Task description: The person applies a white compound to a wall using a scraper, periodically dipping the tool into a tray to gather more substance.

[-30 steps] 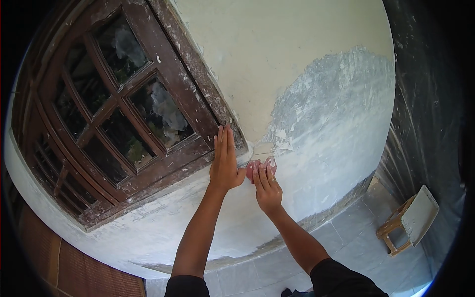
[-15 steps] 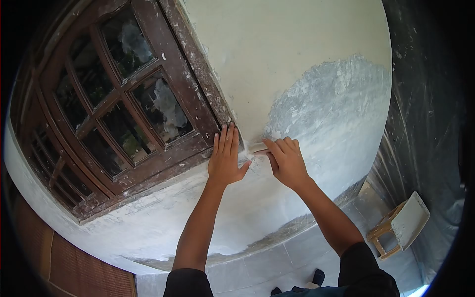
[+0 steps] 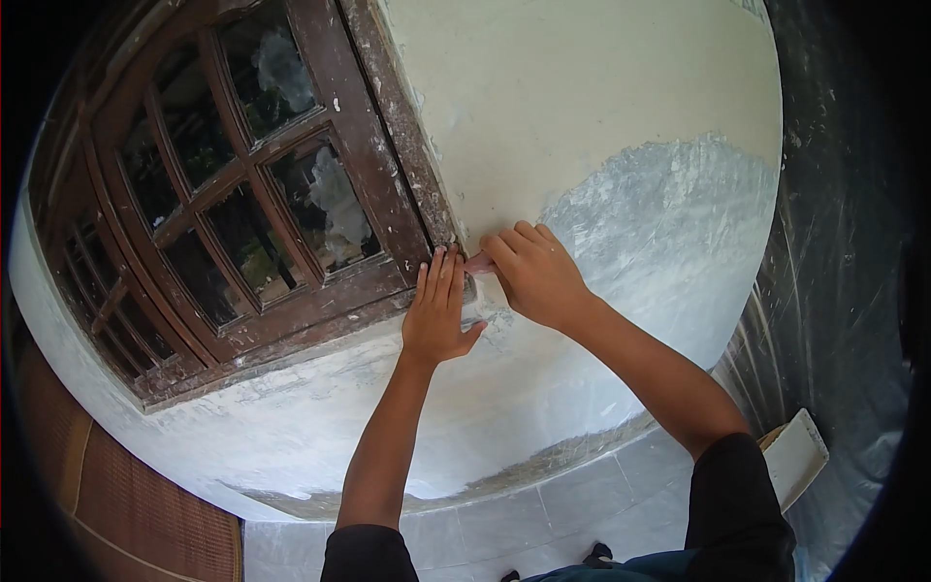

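My left hand (image 3: pixel 438 318) lies flat against the lower right corner of the brown wooden window frame (image 3: pixel 412 160), its fingers stretched out and thumb spread onto the wall. Just to its right, my right hand (image 3: pixel 538 276) is closed on a small reddish-brown folded piece that looks like sandpaper (image 3: pixel 477 263). The piece touches the edge where frame and wall (image 3: pixel 495 116) meet, close to my left fingertips. Most of it is hidden in my grip. Pale dust and white smears mark the frame and the wall around the corner.
A rough grey-white patch (image 3: pixel 669 194) covers part of the cream wall. Dark plastic sheeting (image 3: pixel 834 242) hangs at the right. A white board (image 3: pixel 797 458) rests on a wooden stool, mostly behind my sleeve. Grey floor tiles (image 3: pixel 582 500) run below, with a brown woven panel (image 3: pixel 155 490) at lower left.
My right hand has moved up and slightly left, bringing the sandpaper from below the frame's corner to its right edge. My left hand stays on the frame. The view has shifted slightly.
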Action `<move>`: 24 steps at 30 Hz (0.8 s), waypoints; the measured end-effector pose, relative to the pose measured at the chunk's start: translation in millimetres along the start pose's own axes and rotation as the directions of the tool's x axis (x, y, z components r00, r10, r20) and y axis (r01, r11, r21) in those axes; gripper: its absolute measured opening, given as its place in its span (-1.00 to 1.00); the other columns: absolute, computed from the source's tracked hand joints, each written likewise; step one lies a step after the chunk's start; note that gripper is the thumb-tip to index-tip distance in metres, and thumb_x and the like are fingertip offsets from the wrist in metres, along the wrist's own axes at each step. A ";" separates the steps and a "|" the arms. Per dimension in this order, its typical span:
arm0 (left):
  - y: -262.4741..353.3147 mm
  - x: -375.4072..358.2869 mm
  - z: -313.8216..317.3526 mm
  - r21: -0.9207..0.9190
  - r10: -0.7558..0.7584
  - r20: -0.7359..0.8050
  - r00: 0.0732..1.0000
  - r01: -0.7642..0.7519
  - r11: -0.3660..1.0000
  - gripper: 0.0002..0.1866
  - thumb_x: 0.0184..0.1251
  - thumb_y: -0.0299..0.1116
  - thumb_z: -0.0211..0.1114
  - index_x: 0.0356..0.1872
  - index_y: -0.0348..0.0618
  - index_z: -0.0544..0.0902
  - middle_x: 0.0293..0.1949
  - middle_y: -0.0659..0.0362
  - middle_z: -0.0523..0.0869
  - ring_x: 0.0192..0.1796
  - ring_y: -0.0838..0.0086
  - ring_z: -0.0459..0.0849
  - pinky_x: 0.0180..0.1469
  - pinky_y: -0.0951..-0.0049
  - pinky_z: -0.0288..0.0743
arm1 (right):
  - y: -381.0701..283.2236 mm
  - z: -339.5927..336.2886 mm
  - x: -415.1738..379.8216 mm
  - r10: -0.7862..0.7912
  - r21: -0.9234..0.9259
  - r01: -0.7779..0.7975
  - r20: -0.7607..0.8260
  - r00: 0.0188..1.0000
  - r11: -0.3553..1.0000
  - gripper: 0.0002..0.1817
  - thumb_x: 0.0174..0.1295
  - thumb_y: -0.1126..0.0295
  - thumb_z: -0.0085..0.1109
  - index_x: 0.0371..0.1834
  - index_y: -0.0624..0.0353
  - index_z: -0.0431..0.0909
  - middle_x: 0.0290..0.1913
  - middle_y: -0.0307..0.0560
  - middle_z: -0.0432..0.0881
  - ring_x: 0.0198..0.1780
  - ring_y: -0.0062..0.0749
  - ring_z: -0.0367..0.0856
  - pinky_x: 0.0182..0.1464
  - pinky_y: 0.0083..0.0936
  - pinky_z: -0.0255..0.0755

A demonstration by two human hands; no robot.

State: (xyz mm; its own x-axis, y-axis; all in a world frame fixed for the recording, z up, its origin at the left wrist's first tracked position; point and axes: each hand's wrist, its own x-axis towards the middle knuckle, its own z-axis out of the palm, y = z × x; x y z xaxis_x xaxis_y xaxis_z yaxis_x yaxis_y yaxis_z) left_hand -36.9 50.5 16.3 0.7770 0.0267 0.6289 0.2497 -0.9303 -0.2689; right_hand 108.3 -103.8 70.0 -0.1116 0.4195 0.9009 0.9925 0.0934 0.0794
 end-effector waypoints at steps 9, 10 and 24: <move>1.8 -0.6 0.2 -0.001 -0.023 -0.054 0.998 0.023 1.000 0.20 -0.07 0.00 0.53 0.49 -0.49 0.03 0.55 -0.19 0.05 0.61 -0.01 -0.03 0.59 0.02 -0.15 | -1.0 1.2 -6.0 0.116 0.050 -0.111 -0.123 0.986 0.993 -0.83 0.12 0.57 0.21 -0.22 0.11 0.53 -0.26 -0.16 0.58 -0.14 -0.19 0.54 -0.13 -0.31 0.32; 1.2 -1.5 0.9 -0.003 -0.024 -0.049 0.999 0.024 1.000 0.20 -0.07 0.00 0.53 0.49 -0.49 0.03 0.55 -0.19 0.05 0.61 -0.01 -0.03 0.59 0.02 -0.15 | -2.3 3.9 -11.2 0.120 0.053 -0.114 -0.120 0.986 0.992 -0.83 0.12 0.57 0.21 -0.22 0.11 0.53 -0.26 -0.16 0.58 -0.14 -0.19 0.54 -0.13 -0.31 0.32; -2.6 -1.6 6.3 0.012 0.017 -0.028 0.999 -0.016 1.000 0.22 0.01 0.04 0.49 0.51 -0.47 -0.06 0.56 -0.19 -0.01 0.61 -0.06 -0.10 0.58 -0.08 -0.20 | 3.8 26.2 -64.4 0.043 0.183 -0.060 0.096 0.994 0.981 -0.71 0.16 0.60 0.26 -0.06 0.24 0.45 -0.25 -0.01 0.61 -0.19 0.01 0.51 -0.10 -0.21 0.38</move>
State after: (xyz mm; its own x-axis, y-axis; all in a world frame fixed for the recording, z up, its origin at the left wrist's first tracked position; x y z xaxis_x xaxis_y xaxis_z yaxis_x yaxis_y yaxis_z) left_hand -35.2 55.2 11.4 0.7647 0.0009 0.6444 0.2437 -0.9261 -0.2878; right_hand 117.9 -106.8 1.1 -0.0728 0.5077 0.8585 0.9713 0.2314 -0.0544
